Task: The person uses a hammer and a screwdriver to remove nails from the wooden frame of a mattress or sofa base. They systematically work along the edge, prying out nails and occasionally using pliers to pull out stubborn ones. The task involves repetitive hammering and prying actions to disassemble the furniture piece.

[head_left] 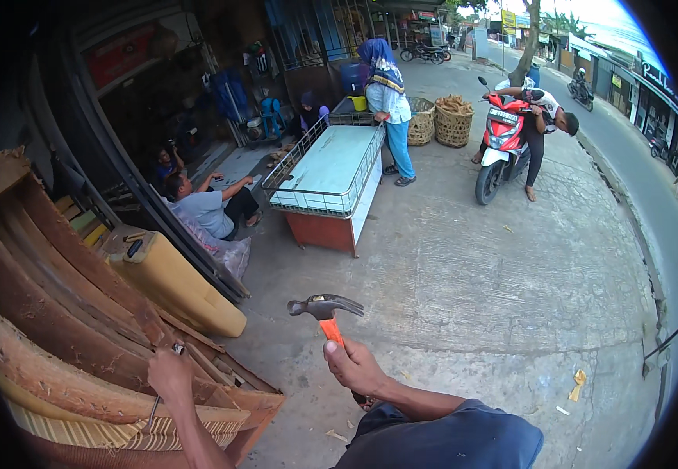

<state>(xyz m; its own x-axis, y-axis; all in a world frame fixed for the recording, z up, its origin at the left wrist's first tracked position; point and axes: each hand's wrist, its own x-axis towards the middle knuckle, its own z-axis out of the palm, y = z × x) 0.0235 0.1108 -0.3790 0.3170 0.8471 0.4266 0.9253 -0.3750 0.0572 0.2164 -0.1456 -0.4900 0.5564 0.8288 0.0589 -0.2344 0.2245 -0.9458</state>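
A claw hammer (327, 305) with a dark head and an orange handle is raised over the pavement. My right hand (358, 371) is closed round its handle. At the lower left my left hand (170, 374) is closed on a thin metal rod-like tool (153, 408); its exact kind is hidden by my fingers. That hand rests against a worn wooden furniture frame (58, 344) with curved boards and rough, fibrous edges. Striped yellow-brown fabric (112, 434) lines the frame's lower side, near the rod's end.
Beyond the frame stands a yellow jerrycan (175, 285). A railed cart (327, 168) is farther off, with people beside it. Two woven baskets (453, 125) stand behind. A person leans over a red motorbike (503, 137) at the right, near the road (628, 168). Scraps (578, 384) litter the concrete.
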